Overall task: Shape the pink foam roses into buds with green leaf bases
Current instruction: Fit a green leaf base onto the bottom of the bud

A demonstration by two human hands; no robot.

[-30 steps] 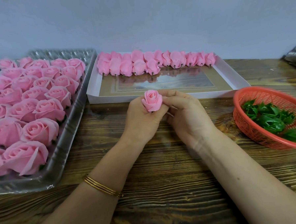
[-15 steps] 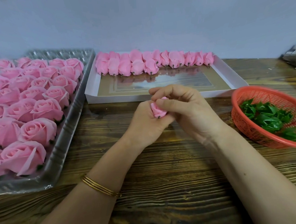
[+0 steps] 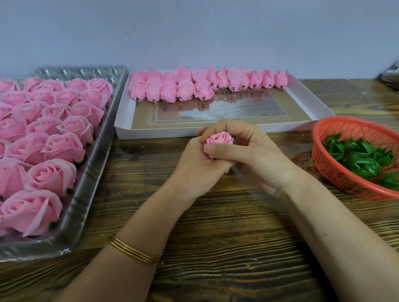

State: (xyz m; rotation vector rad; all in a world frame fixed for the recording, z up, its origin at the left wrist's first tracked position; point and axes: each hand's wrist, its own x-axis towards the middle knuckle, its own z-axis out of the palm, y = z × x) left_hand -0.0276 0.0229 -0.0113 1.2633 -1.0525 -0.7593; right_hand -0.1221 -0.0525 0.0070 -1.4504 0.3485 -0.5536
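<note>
The left hand (image 3: pixel 195 172) and right hand (image 3: pixel 252 157) curl their fingers tight round one pink foam rose (image 3: pixel 219 139) above the middle of the table (image 3: pixel 221 242), pressing its petals inward. Shaping seems underway. Next, I'd guess, a green leaf base (image 3: pixel 363 165) from the orange basket (image 3: pixel 315 140) at right wants fitting underneath.

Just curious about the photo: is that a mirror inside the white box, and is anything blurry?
Head view: the glossy floor of the shallow white cardboard box reflects the row of pink foam buds; the round orange plastic basket at the right edge looks slightly blurred; the held pink foam rose is sharp.
</note>
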